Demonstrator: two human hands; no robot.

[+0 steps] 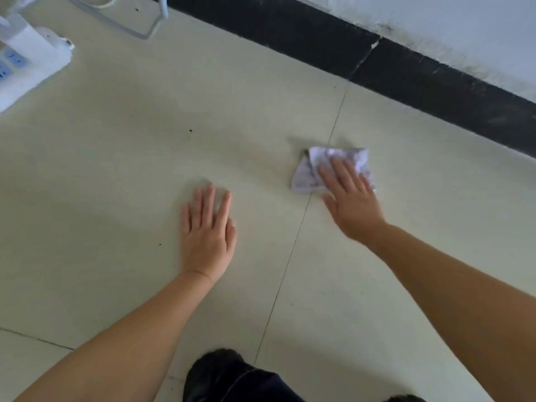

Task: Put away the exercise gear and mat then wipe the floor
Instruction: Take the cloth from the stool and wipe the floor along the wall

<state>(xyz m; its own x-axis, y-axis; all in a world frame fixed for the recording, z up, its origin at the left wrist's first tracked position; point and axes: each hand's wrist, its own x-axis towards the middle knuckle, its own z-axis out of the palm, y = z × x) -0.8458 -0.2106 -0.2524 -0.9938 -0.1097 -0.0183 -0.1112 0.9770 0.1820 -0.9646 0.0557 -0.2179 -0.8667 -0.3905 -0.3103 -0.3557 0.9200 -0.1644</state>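
Note:
A crumpled white cloth (322, 161) lies on the pale tiled floor (145, 169), right of centre, across a tile joint. My right hand (351, 198) presses flat on the cloth, fingers spread over it. My left hand (207, 230) rests palm down on the bare tile to the left of the cloth, fingers apart, holding nothing. No exercise gear or mat is in view.
A white power strip (26, 65) with a plug and a white cable (136, 30) lies at the top left. A black skirting board (406, 62) runs along the white wall at the top right. My dark-trousered knee (229, 378) is at the bottom edge.

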